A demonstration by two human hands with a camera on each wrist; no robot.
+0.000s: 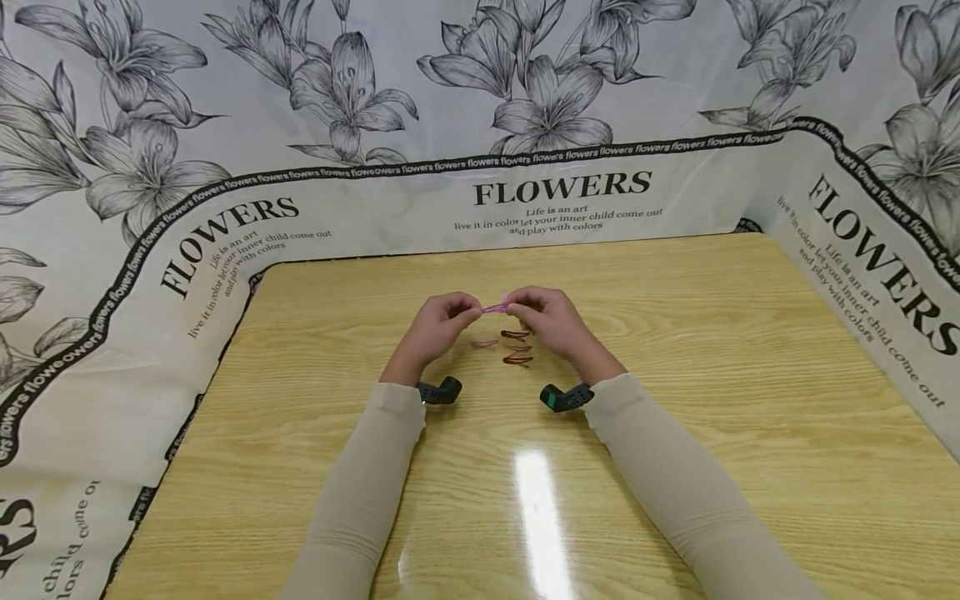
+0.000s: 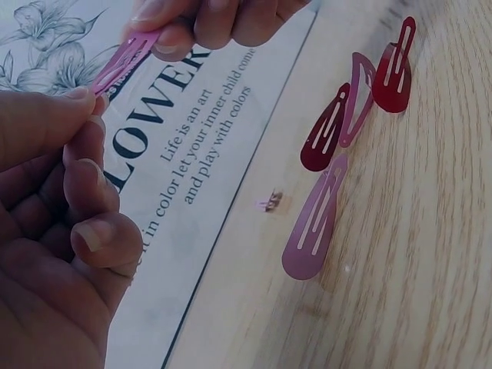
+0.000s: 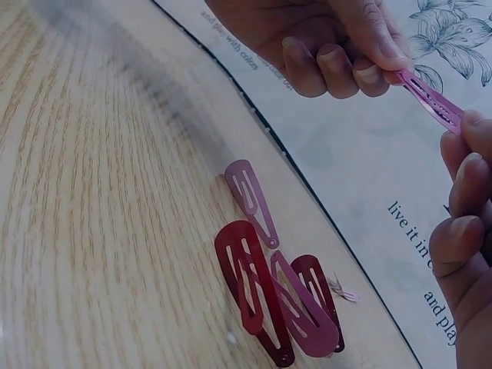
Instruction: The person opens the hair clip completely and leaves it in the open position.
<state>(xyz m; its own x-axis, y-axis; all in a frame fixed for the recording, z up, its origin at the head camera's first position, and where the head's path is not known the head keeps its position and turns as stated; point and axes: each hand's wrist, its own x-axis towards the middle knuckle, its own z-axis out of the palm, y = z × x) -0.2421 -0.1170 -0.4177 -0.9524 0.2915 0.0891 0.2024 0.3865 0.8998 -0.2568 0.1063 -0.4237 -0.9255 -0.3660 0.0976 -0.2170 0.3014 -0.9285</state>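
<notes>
Between both hands is a pink snap hair clip (image 1: 494, 308), raised over the far part of the table. My left hand (image 1: 444, 323) pinches one end of it with thumb and forefinger. At the other end, my right hand (image 1: 553, 321) pinches it the same way. Slots along the clip (image 3: 438, 104) show in the right wrist view. Below the hands lie more snap clips: a dark red clip (image 2: 313, 157), a brighter red clip (image 2: 392, 101), and two pink ones, the nearer pink clip (image 2: 301, 264) lying apart from the slimmer pink clip (image 2: 352, 123).
A tiny pink piece (image 2: 267, 202) lies on the wooden table (image 1: 675, 375) near its far edge. A flower-printed cloth (image 1: 405, 208) rises behind the table and along both sides. Each wrist carries a black camera mount (image 1: 442, 392).
</notes>
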